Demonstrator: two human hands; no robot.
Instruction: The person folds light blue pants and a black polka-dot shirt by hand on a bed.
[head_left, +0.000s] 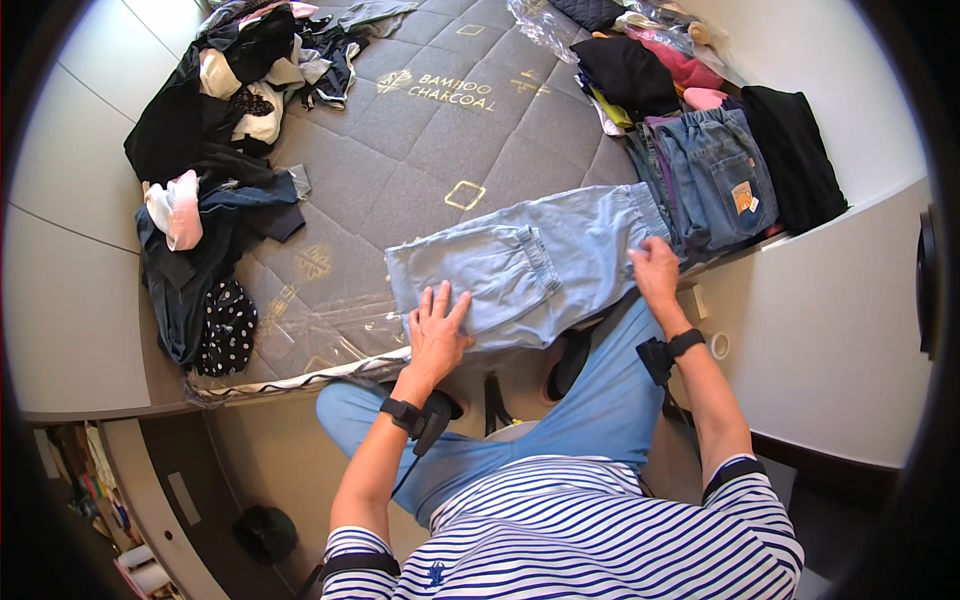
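Note:
Light blue elastic-waist trousers (592, 247) lie folded lengthwise along the near edge of the mattress, with one gathered cuff folded back over the leg. My left hand (437, 341) rests palm down on the folded end at the left, its fingers spread. At the waistband end on the right, my right hand (657, 276) touches the cloth with curled fingers. The fingertips are slightly blurred, and whether they pinch the fabric is hard to see. Part of the near edge of the trousers hangs over the mattress side.
The grey quilted mattress (360, 180) has a plastic-covered near edge. Folded jeans (712, 172) and black folded garments (795, 161) stand along the right wall. A loose heap of dark clothes (187, 127) lies at the left, with a polka-dot cloth (227, 330) near the corner.

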